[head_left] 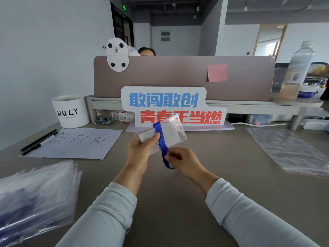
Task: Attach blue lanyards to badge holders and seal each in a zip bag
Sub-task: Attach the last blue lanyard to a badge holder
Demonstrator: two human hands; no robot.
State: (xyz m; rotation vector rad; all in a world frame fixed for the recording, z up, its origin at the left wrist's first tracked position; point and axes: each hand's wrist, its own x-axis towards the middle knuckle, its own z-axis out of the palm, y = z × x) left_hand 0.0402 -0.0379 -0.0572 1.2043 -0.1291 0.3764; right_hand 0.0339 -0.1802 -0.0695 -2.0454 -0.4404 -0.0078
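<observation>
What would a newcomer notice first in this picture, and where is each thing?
At the centre, the left hand grips a clear badge holder crossed by a blue lanyard, whose lower end the right hand pinches. Just behind stands a sign with big blue and red characters. A stack of zip bags lies at near left.

illumination was bright and diffuse; daylight entered from a window far right. desk shadows were faint. edges were bowed; bag pile lower left was blurred.
</observation>
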